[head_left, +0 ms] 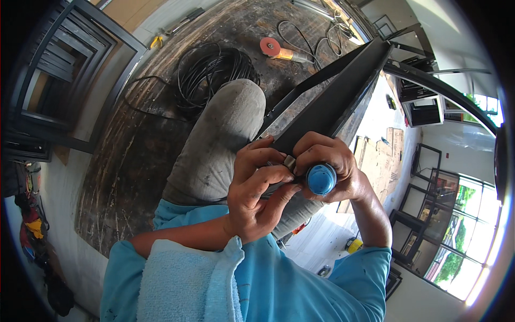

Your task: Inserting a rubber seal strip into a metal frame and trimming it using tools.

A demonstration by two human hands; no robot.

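My right hand (335, 163) is closed round a tool with a round blue handle end (322, 180); the handle points up at me, so the rest of it is hidden. Close beside it, my left hand (257, 188) is closed with thumb and fingers pinched at a small grey metal piece (289, 162). The fingers of both hands nearly meet there. Beneath and beyond them runs a long dark metal profile (338, 94), slanting away to the upper right. Where the small piece meets the profile, the hands cover it.
My bent knee (238, 102) rests left of the profile on a stained dark board (139, 155). A coil of black cable (214, 72) lies beyond the knee, and an angle grinder (279, 50) with a red disc farther off. Dark frames (120, 75) lean at left. Flattened cardboard (383, 161) lies at right.
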